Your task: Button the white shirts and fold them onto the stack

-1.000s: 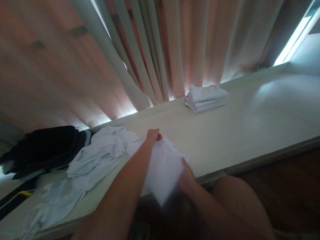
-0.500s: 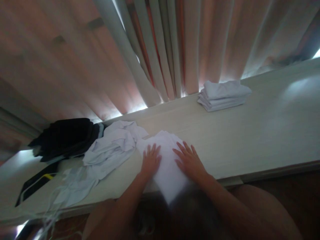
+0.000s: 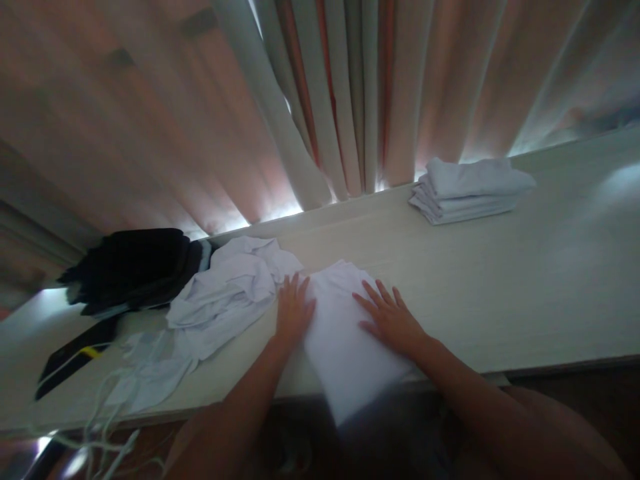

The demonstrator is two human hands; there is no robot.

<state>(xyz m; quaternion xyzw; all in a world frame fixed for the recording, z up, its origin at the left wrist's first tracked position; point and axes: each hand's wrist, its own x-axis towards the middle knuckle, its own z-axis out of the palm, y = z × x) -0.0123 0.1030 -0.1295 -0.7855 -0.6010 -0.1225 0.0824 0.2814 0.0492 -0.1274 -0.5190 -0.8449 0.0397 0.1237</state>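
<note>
A white folded cloth garment (image 3: pixel 345 340) lies in front of me, its near corner hanging past the table's front edge. My left hand (image 3: pixel 294 310) rests flat along its left side, fingers extended. On the right side, my right hand (image 3: pixel 387 317) presses on the fabric with fingers spread. Neither hand grips anything. A loose, rumpled white garment (image 3: pixel 230 287) lies just left of my left hand. Further back on the right sits a neat stack of folded white garments (image 3: pixel 470 190), apart from both hands.
A pile of black folded clothes (image 3: pixel 140 270) stands at the left by the curtains (image 3: pixel 345 100). Near it lie a black flat item with a yellow mark (image 3: pixel 75 357) and pale cords (image 3: pixel 100 407). The pale table (image 3: pixel 500 287) extends right.
My left hand has slid outward to the cloth's left edge, and the cloth looks flatter and wider. My right hand remains on its right side. The view has shifted slightly.
</note>
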